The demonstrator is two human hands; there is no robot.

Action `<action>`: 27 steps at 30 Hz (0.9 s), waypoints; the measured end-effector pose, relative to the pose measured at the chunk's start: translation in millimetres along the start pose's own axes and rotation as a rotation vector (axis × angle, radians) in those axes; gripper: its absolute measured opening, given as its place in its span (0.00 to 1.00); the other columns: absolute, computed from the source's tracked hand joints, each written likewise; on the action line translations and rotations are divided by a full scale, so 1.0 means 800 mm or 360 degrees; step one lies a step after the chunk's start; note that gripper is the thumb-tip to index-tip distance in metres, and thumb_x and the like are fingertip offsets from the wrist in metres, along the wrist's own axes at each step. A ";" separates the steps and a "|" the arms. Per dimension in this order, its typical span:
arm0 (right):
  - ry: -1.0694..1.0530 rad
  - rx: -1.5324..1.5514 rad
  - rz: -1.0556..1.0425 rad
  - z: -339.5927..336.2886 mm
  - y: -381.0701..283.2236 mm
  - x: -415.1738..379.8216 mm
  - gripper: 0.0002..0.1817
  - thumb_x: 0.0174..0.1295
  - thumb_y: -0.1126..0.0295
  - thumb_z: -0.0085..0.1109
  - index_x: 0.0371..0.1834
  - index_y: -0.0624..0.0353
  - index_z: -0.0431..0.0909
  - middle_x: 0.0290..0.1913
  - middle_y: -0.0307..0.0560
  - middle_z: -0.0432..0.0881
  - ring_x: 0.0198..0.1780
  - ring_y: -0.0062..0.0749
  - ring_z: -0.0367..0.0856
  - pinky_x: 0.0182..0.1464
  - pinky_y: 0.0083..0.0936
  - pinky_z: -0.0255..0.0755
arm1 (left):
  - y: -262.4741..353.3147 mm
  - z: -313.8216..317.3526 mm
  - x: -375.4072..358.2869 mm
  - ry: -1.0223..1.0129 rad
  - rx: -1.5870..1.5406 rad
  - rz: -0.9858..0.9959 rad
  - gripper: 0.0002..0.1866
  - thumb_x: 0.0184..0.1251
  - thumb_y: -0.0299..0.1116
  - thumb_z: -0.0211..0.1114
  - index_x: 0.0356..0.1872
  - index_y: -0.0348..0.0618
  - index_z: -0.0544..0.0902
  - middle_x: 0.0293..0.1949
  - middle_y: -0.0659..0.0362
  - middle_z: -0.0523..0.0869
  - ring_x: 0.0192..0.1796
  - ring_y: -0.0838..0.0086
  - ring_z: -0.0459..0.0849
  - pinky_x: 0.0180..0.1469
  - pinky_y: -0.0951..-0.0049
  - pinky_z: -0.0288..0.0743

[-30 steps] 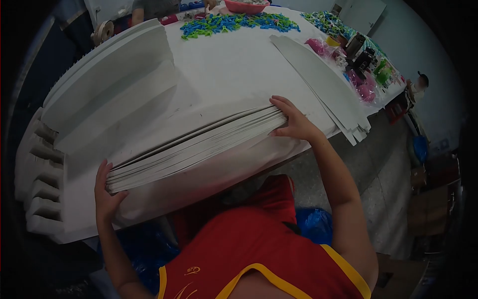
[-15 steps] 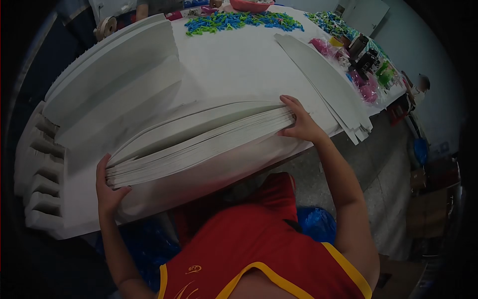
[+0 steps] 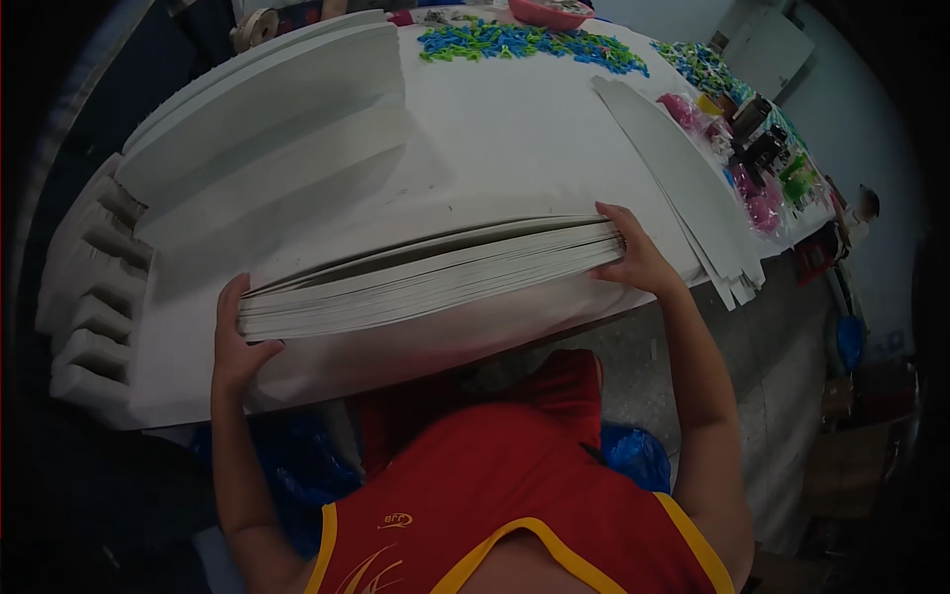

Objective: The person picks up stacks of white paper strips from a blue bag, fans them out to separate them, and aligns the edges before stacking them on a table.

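Observation:
A thick stack of white sheets (image 3: 435, 282), paper or thin card, stands on its long edge near the front of the white-covered table (image 3: 515, 139). Its far sheets bow away, leaving a dark gap behind the front ones. My left hand (image 3: 242, 342) grips the stack's left end, fingers behind and thumb in front. At the right end, my right hand (image 3: 633, 252) holds it the same way. Both hands are closed on the ends.
Folded white sheets (image 3: 267, 129) stand at the left. Loose flat sheets (image 3: 683, 178) overhang the right edge. Blue and green small pieces (image 3: 534, 45) lie at the back near a red basin (image 3: 550, 13). Bagged pink items (image 3: 762, 208) sit at right; a person (image 3: 853, 223) is beyond.
The bowed sheets at the back of the stack have come closer to the rest, narrowing the gap. Both hands keep their hold on the ends. The whole view has shifted slightly.

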State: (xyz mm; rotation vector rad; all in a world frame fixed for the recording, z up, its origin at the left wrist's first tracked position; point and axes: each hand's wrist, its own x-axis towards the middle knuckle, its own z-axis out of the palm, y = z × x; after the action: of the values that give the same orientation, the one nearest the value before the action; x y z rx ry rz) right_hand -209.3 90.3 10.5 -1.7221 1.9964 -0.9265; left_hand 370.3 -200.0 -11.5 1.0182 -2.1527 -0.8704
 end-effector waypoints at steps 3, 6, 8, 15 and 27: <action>0.0034 -0.0023 -0.0011 0.000 -0.003 0.004 0.61 0.42 0.71 0.88 0.84 0.54 0.63 0.80 0.54 0.65 0.80 0.49 0.66 0.80 0.41 0.65 | 0.003 0.000 0.002 0.0000 0.0009 0.0015 0.59 0.32 0.33 0.80 0.79 0.47 0.71 0.79 0.49 0.71 0.81 0.51 0.68 0.84 0.55 0.61; 0.0024 -0.0035 -0.0020 0.000 -0.004 0.010 0.61 0.41 0.72 0.88 0.84 0.53 0.64 0.80 0.54 0.64 0.80 0.50 0.66 0.80 0.41 0.65 | 0.001 -0.002 0.004 0.0004 0.0064 0.0070 0.59 0.32 0.34 0.82 0.78 0.48 0.73 0.80 0.49 0.69 0.83 0.51 0.66 0.84 0.54 0.61; 0.0001 -0.0093 0.0036 -0.002 -0.007 0.014 0.61 0.41 0.72 0.88 0.84 0.54 0.64 0.80 0.54 0.65 0.80 0.50 0.67 0.79 0.40 0.66 | -0.003 -0.002 0.004 0.0011 0.0081 0.0107 0.58 0.32 0.34 0.84 0.78 0.48 0.73 0.81 0.49 0.68 0.84 0.51 0.65 0.84 0.54 0.61; -0.0113 -0.0161 0.0105 -0.010 -0.013 0.030 0.59 0.43 0.71 0.88 0.83 0.57 0.65 0.78 0.55 0.66 0.77 0.49 0.70 0.77 0.39 0.69 | -0.009 0.005 0.015 0.0034 0.0018 0.0092 0.51 0.39 0.34 0.86 0.75 0.47 0.78 0.82 0.49 0.68 0.84 0.51 0.65 0.83 0.54 0.62; -0.0141 -0.0113 0.0147 -0.006 -0.019 0.025 0.56 0.44 0.72 0.87 0.82 0.57 0.66 0.78 0.55 0.64 0.76 0.50 0.71 0.72 0.41 0.76 | 0.019 0.008 0.000 0.0010 0.0198 0.0002 0.55 0.39 0.34 0.88 0.78 0.50 0.75 0.84 0.49 0.65 0.85 0.51 0.63 0.84 0.53 0.62</action>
State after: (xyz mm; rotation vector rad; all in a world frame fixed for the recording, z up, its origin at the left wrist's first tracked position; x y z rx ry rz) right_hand -204.9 71.0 27.4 -1.6617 2.0544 -0.7451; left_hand 359.2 -190.9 -3.6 1.0789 -2.2249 -0.7394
